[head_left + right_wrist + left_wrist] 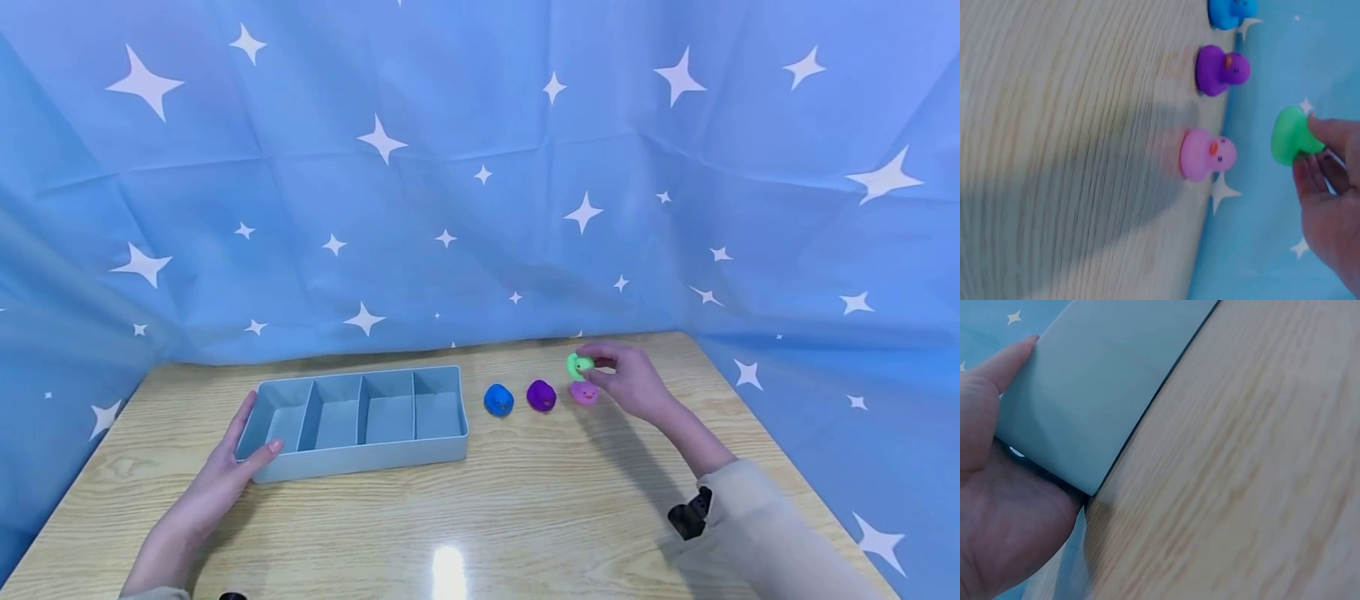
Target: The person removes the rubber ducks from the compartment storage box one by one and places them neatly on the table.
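In the head view, my left hand point(217, 475) holds the near left corner of a blue-grey divided tray point(360, 461), its thumb at the front rim and fingers along the left side. The left wrist view shows that hand point(1010, 500) against the tray's outer wall point(1097, 381). My right hand point(630, 379) pinches a green rubber duck point(576, 367) between thumb and fingers. The right wrist view has this duck point(1291, 136) held up off the table, apart from the pink rubber duck point(1197, 155).
Right of the tray, a blue duck point(498, 400), a purple duck point(542, 396) and the pink duck point(585, 393) stand in a row on the wooden table point(525, 500). A blue star-patterned cloth point(480, 208) hangs behind the table.
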`<state>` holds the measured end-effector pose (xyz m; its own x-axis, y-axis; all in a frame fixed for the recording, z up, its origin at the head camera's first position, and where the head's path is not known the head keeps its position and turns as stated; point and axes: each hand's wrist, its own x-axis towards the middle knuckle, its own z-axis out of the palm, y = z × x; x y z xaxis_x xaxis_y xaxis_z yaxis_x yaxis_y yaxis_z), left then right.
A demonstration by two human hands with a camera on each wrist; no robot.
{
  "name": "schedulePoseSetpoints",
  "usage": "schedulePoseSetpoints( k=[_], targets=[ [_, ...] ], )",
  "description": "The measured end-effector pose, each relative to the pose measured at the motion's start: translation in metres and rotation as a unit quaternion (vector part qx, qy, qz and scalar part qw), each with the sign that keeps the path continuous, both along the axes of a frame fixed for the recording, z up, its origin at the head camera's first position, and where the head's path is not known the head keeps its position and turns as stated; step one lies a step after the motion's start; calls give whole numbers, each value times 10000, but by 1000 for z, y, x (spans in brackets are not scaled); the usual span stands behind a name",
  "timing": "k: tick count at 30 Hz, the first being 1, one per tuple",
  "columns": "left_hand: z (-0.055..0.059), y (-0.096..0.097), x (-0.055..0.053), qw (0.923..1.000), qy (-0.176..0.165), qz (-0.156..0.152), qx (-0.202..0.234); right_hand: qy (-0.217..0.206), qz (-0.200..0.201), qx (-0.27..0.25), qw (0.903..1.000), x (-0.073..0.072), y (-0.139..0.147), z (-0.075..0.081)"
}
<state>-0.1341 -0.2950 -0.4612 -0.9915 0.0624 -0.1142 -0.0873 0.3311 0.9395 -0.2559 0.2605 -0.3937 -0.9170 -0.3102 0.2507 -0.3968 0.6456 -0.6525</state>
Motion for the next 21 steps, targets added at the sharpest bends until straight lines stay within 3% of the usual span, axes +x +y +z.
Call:
schedulePoseSetpoints(
  k=[14,21],
  targets=[
    [2,2,0,10000,21,7,1,98,-247,36,9996,2,24,-8],
    [-1,1,0,10000,0,16,30,-85,-333,-71,9994,-1,27,-19]
  ],
)
